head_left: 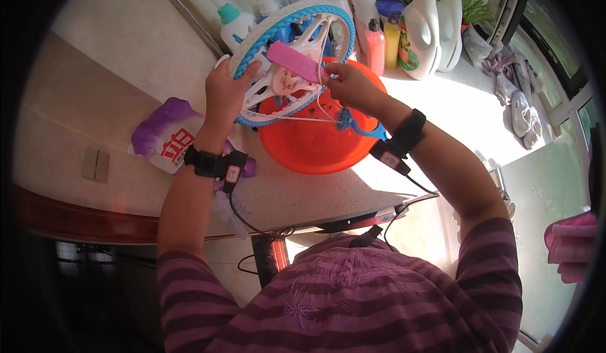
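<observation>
My left hand (227,94) grips the rim of a small white wheel (287,63) with a blue tyre and holds it tilted over an orange basin (315,145). My right hand (347,85) pinches a pink rectangular cloth or sponge (293,61) against the wheel's white spokes. A white cord and a blue tie (346,121) hang from the wheel across the basin. Both wrists wear black bands with cables.
The basin stands on a beige countertop (303,192). A purple refill pouch (167,138) lies left of it. Several detergent bottles (416,31) line the back by a plant. Shoes (521,113) sit on the floor at right, and a pink cloth (571,246) is at the right edge.
</observation>
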{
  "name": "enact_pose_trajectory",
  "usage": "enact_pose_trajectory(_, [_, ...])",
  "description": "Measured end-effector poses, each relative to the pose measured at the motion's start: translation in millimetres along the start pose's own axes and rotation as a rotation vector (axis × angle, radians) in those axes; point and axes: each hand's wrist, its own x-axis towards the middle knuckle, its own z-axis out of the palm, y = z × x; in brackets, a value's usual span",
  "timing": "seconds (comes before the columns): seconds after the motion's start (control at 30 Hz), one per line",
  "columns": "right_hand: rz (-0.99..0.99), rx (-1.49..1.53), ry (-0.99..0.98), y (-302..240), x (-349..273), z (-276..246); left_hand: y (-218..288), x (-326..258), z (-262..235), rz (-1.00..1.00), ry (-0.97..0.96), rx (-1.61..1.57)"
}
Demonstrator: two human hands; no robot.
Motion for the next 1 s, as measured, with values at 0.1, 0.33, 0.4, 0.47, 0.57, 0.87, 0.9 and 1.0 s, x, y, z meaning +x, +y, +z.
enact_pose_trajectory(0.1, [-0.085,-0.171,0.014,2,1,2,0,0,2,0.023,0.014,0.018])
enact_pose_trajectory(0.33, [-0.056,-0.160,0.175,0,3,2,1,1,-4,-0.046,0.003,0.001])
enact_pose_trajectory(0.4, [-0.114,-0.230,0.053,-4,3,5,-1,3,-2,-0.019,0.011,0.021])
enact_pose_trajectory(0.47, [-0.148,-0.353,0.002,-7,4,5,-4,3,1,-0.003,0.002,0.026])
enact_pose_trajectory(0.57, [-0.159,-0.414,0.031,-7,3,4,-7,6,1,0.017,-0.007,0.031])
enact_pose_trajectory(0.87, [-0.143,-0.351,-0.046,6,20,21,-4,5,-1,-0.016,0.007,0.067])
enact_pose_trajectory(0.9, [-0.123,-0.321,-0.081,7,22,22,-4,5,-1,-0.017,0.011,0.090])
enact_pose_trajectory(1.0, [-0.161,-0.362,-0.054,7,21,16,-5,5,-2,-0.004,0.012,0.032])
